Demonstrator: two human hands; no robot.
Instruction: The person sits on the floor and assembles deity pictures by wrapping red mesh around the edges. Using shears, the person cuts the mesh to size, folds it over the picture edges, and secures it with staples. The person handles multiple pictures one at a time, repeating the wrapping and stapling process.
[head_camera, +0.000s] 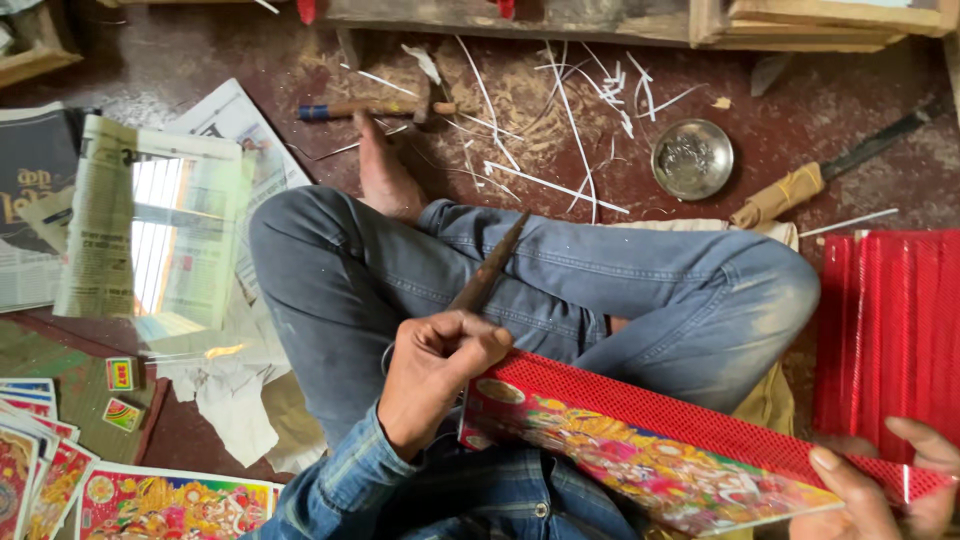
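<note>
Red-framed, the colourful picture panel (640, 450) is lying across the person's lap, the right hand (880, 480) is gripping its far end, and the left hand (435, 375), closed around a pointed metal tool (490, 270), is working at its near corner.

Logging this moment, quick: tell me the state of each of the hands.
Left hand: closed in a fist around a dark pointed tool.
Right hand: fingers closed on the end of the red-edged colourful picture panel, gripping it.
</note>
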